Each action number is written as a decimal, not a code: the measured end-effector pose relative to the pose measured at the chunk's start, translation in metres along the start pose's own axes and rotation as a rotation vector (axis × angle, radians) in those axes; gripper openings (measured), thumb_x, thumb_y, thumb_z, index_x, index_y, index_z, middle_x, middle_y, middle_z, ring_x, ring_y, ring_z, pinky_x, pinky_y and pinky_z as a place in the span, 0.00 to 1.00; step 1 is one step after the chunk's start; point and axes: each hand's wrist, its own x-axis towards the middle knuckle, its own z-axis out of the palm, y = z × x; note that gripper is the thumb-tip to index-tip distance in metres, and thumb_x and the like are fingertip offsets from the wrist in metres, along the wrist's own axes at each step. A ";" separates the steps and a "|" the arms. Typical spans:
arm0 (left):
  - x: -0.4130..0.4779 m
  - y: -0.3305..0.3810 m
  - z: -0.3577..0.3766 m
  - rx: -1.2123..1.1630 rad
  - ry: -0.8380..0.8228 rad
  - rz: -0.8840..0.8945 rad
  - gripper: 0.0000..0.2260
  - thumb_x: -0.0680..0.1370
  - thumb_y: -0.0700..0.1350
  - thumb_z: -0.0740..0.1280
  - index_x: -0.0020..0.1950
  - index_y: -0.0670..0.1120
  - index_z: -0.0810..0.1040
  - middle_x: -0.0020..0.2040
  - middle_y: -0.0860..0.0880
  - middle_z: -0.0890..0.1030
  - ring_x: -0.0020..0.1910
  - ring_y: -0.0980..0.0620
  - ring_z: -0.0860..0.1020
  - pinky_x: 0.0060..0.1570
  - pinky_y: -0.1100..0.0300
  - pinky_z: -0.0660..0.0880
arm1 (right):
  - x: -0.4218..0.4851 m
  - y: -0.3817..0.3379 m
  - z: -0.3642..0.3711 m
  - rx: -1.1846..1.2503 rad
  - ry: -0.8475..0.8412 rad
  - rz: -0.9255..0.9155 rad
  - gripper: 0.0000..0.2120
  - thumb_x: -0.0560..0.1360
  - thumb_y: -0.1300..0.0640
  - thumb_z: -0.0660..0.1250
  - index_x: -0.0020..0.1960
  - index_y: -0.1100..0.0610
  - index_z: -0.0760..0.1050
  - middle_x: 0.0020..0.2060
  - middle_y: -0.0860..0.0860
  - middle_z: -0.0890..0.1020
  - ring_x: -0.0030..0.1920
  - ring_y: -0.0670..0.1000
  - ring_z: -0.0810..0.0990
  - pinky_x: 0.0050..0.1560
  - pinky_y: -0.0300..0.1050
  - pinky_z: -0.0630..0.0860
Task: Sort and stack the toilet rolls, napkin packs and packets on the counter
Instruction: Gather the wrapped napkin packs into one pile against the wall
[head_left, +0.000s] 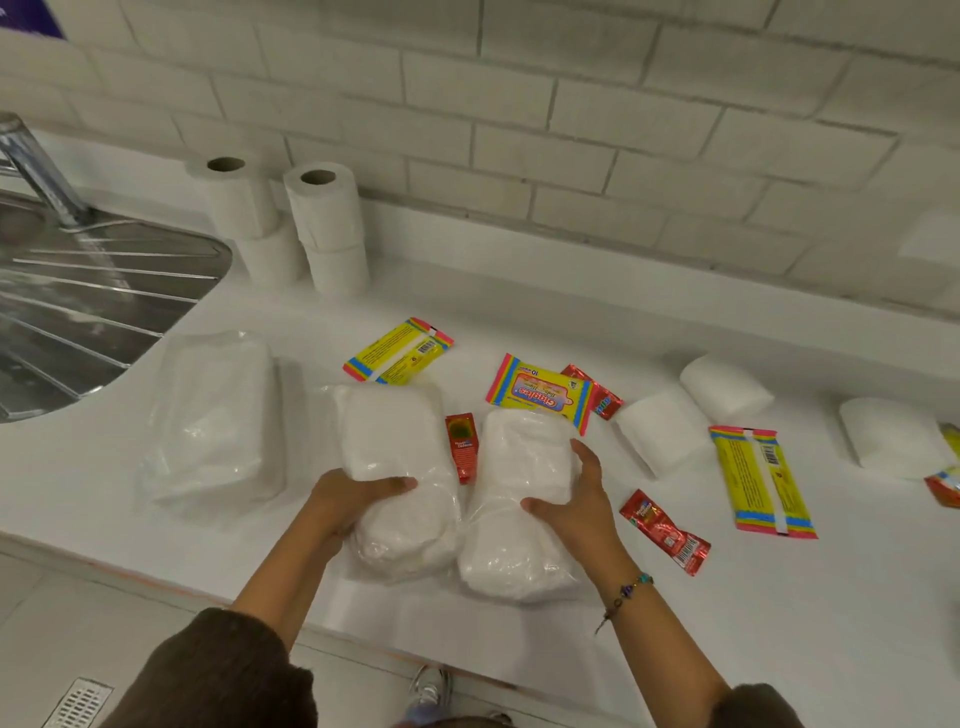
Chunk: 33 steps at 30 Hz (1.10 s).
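Napkin packs lie side by side at the near edge of the table (779, 597), long axes running away from the person: left hand (353, 493) is clamped on the middle pack (395, 467) and right hand (576, 499) on the right pack (519, 509), with a red packet (461, 447) between them. A third, bigger pack (213, 421) rests further left, nearer the left hand, so I judge the next move goes that way, prob. stacking onto it. Stacked toilet rolls (306, 228) stand at the back wall by the sink (104, 291); loose rolls (724, 387) & colourful packets (761, 478) lie to the right, no containers in view.
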 end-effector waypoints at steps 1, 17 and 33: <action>-0.001 0.002 0.000 -0.017 -0.037 0.008 0.30 0.58 0.45 0.81 0.56 0.41 0.77 0.52 0.42 0.82 0.49 0.44 0.81 0.43 0.54 0.78 | 0.000 -0.005 -0.003 -0.001 -0.003 -0.012 0.42 0.67 0.59 0.74 0.72 0.48 0.52 0.69 0.52 0.64 0.67 0.55 0.67 0.63 0.50 0.69; 0.053 0.156 0.044 -0.472 -0.237 0.142 0.11 0.74 0.47 0.65 0.54 0.44 0.77 0.49 0.45 0.83 0.45 0.48 0.80 0.47 0.54 0.77 | 0.042 -0.075 -0.065 0.072 0.302 -0.263 0.37 0.69 0.67 0.71 0.70 0.48 0.57 0.61 0.44 0.66 0.62 0.48 0.67 0.58 0.41 0.66; 0.197 0.191 0.131 -0.680 -0.132 -0.040 0.15 0.75 0.42 0.68 0.61 0.42 0.73 0.54 0.42 0.76 0.50 0.46 0.75 0.60 0.46 0.73 | 0.114 -0.086 -0.075 0.191 0.423 -0.203 0.37 0.68 0.70 0.71 0.70 0.52 0.58 0.61 0.45 0.66 0.58 0.46 0.69 0.57 0.40 0.67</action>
